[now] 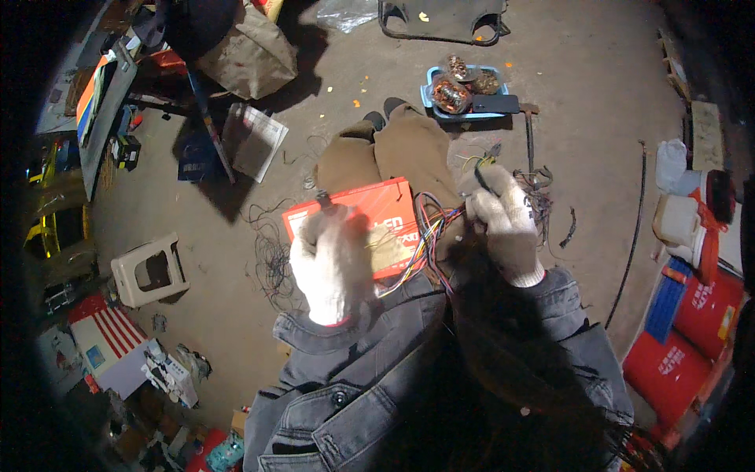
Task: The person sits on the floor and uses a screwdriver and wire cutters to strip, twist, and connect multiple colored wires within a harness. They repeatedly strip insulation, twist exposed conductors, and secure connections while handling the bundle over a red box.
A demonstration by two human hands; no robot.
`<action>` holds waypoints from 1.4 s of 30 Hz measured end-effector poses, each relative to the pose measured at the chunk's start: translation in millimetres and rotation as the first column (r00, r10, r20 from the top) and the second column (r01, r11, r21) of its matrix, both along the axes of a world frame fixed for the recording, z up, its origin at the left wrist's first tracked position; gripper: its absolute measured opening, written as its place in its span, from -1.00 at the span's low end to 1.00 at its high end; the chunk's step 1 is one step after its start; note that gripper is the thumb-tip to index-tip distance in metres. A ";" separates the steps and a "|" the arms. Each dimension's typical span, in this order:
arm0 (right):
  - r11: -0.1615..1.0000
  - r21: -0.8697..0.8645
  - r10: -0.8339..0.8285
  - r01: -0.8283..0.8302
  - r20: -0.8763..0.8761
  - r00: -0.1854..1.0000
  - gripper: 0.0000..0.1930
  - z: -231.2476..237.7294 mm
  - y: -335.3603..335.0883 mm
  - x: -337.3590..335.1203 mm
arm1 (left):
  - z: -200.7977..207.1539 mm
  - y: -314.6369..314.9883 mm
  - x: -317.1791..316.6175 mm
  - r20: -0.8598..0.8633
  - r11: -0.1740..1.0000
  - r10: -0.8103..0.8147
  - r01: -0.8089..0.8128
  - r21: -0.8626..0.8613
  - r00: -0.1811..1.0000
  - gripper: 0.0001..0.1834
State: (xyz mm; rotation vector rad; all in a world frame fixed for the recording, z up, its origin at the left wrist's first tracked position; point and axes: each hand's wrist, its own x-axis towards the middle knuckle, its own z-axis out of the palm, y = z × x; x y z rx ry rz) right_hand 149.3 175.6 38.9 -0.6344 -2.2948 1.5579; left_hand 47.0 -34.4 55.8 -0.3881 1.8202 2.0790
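Across my lap lies a flat red box with white print. My left hand, in a white knit glove, is over the box's left part and smeared by motion; its fingers look curled, with a small dark blurred piece at their tips. A bundle of coloured wires runs over the box's right edge toward my right hand. That hand, also gloved, is closed around the wires' end, and a dark strip shows between its fingers. Yellow-green wire ends stick out just beyond it.
Ahead stands a blue tray with filled plastic bags and a dark phone-like slab, beside a hammer. Tangled dark wire lies left of my lap. A white stool is farther left; red containers stand at right.
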 end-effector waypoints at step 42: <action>0.235 -0.968 -0.268 0.082 0.016 0.963 -0.76 -25.5 -37.4 -35.6 | -8.7 -47.6 44.8 0.187 0.806 -0.517 0.401 0.435 0.835 -0.49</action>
